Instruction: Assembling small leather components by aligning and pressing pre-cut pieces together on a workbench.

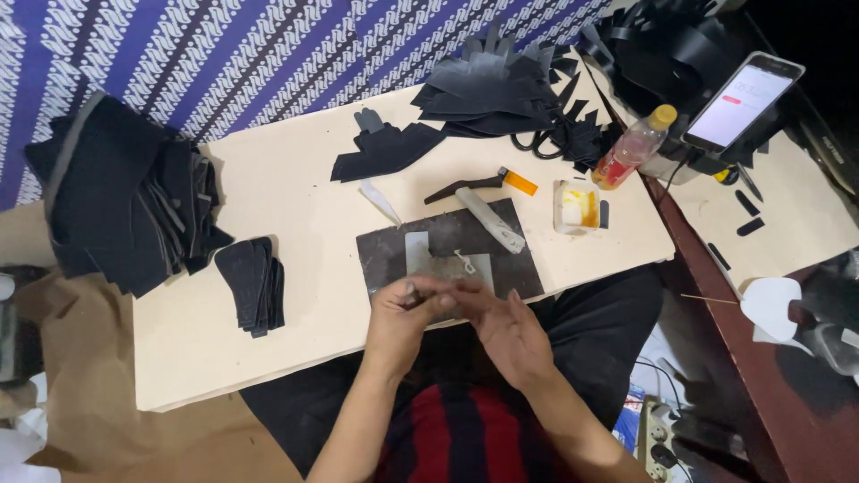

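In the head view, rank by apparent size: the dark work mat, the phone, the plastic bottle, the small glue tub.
1. Dark work mat
2. Phone
3. Plastic bottle, close to the phone, so that order is unsure
4. Small glue tub

head view – worn camera | looks steeply down | near, over board (295,268)

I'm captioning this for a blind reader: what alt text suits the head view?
Two hands, left hand and right hand, meet over a dark work mat on a pale board, pinching something small. Stacks of black cut pieces, a bottle and a phone lie around.
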